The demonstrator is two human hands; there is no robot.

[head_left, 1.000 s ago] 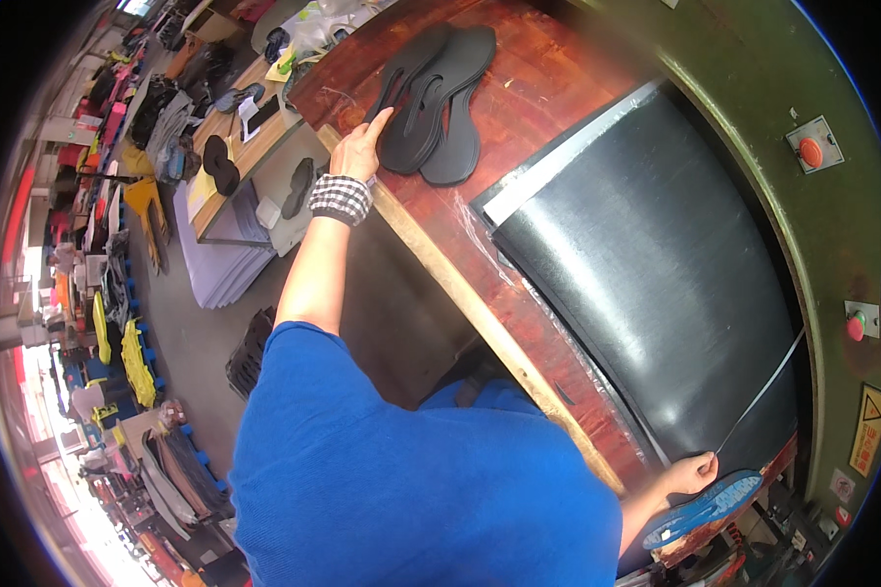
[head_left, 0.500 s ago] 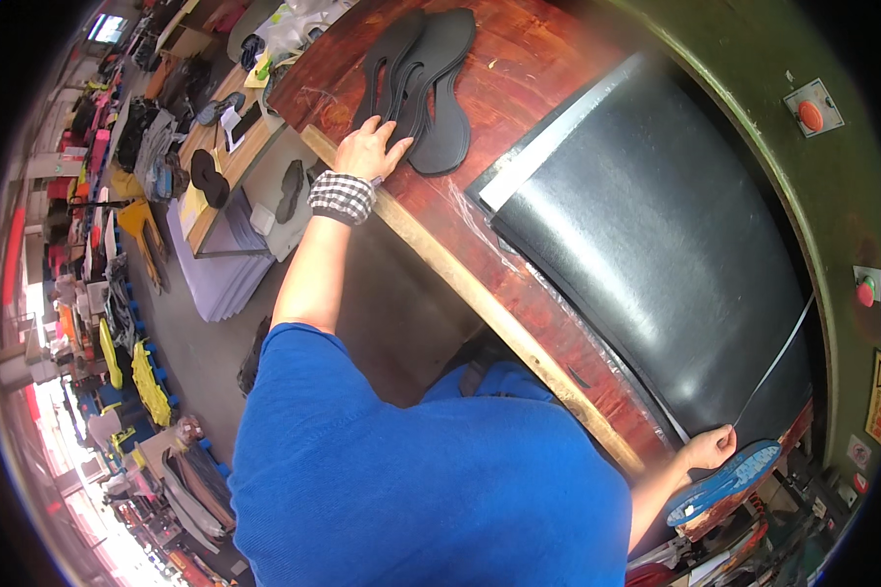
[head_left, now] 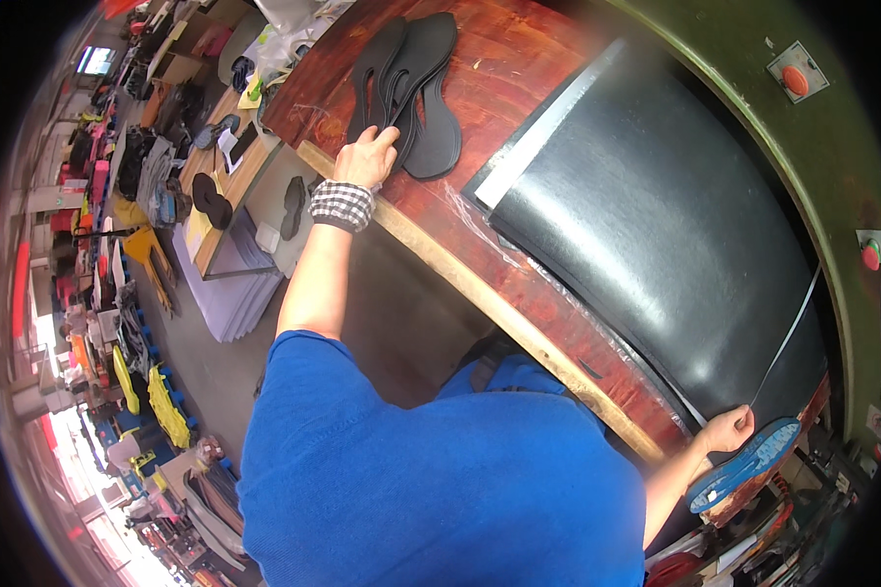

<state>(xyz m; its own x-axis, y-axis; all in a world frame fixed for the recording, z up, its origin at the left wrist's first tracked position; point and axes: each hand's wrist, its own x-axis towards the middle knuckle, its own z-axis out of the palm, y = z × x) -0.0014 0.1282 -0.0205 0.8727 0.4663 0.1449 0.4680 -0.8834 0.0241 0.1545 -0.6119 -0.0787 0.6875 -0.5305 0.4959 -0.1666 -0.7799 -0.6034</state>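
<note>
Several black shoe insoles (head_left: 423, 68) lie in an overlapping fan on the red-brown wooden table (head_left: 519, 49). My left hand (head_left: 366, 161), with a checked cuff at its wrist, closes its fingers on the near end of the insoles. At the far right, my right hand (head_left: 728, 430) is closed in a pinch on the end of a thin pale cord (head_left: 789, 331), which runs taut up toward the green machine frame. Beside this hand lies a blue patterned insole (head_left: 744, 464). A large black sheet (head_left: 646, 225) covers the table between my hands.
A green machine frame (head_left: 744, 98) with red buttons curves along the right. A pale wooden rail (head_left: 480, 293) edges the table near me. To the left stand a side bench (head_left: 255, 161) and a stack of lilac sheets (head_left: 227, 293).
My left hand's fingers have drawn closer together at the insoles, which have shifted slightly. The right hand keeps its pinch on the cord. The whole view has moved a little.
</note>
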